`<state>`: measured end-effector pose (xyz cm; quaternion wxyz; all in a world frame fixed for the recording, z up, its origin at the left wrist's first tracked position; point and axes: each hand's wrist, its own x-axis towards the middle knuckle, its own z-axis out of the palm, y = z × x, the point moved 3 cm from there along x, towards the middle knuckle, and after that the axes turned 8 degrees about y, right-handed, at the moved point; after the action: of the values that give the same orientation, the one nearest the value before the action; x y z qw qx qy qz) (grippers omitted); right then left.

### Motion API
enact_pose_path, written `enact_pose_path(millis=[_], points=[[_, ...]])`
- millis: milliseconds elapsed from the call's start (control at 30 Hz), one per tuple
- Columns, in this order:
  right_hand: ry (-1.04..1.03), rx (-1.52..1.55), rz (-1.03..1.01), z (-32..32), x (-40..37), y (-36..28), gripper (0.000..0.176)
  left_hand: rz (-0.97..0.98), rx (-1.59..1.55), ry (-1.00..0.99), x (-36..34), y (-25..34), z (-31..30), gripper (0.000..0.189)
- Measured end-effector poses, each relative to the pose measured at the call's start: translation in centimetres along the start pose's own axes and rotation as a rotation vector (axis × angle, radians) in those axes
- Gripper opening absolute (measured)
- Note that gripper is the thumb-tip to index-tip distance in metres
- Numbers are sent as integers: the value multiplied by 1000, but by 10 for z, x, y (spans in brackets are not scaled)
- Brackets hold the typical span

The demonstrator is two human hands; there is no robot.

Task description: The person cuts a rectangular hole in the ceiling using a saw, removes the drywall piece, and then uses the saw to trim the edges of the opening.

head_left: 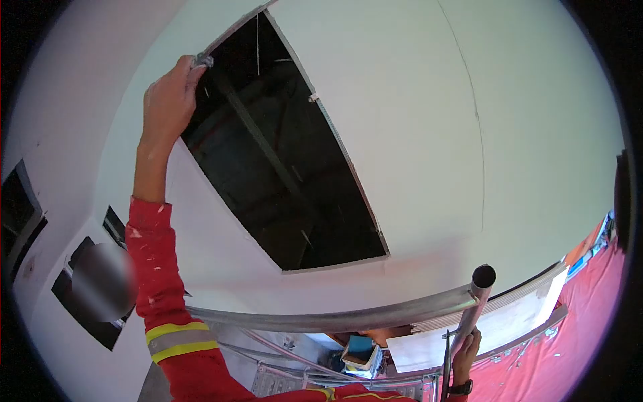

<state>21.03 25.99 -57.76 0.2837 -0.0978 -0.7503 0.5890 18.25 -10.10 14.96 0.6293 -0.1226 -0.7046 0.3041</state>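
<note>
My left hand [169,100], in a paint-spotted red sleeve [153,248], is raised to the upper left corner area of a dark rectangular opening [288,167] in the pale ceiling. Its fingers are closed around a small grey lump [203,60] at the opening's edge; what it is cannot be made out. Lower right, my right hand [467,355], with a dark watch at the wrist, is wrapped round an upright metal pole [473,308].
A horizontal metal rail [328,320] meets the pole. Below are scaffold tubes, a perforated platform [274,382] and a box of items [360,355]. A white board [495,325] and red sheeting [542,355] lie at the right. More openings [19,208] show at the left, near a blurred patch.
</note>
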Motion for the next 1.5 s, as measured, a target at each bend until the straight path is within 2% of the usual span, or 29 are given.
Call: enact_pose_path(millis=[233,433,533,633,733,833,1033,1133,1333,1500], points=[[9,6,-51,0,3,-8,48,-14,80,-23,8,-3,-15,26],[16,24,-37,0,2,-9,49,-3,45,-67,5,-13,-14,34],[20,28,-34,1,2,-4,50,4,56,-29,3,-10,-16,26],[14,19,-29,-1,2,-5,50,-47,52,-76,2,-9,-18,26],[15,7,-11,0,2,-4,51,-5,7,-56,4,-8,-15,27],[32,12,-9,3,1,1,49,54,94,8,16,-10,-6,27],[-12,9,-53,0,2,5,48,77,76,-65,11,-14,-9,27],[13,28,-40,0,3,-6,50,-15,19,-38,-1,-12,-6,25],[35,49,-22,-1,1,-3,54,11,-48,27,-14,-15,0,25],[57,79,-26,2,2,-4,53,-62,-71,2,-13,-15,15,24]])
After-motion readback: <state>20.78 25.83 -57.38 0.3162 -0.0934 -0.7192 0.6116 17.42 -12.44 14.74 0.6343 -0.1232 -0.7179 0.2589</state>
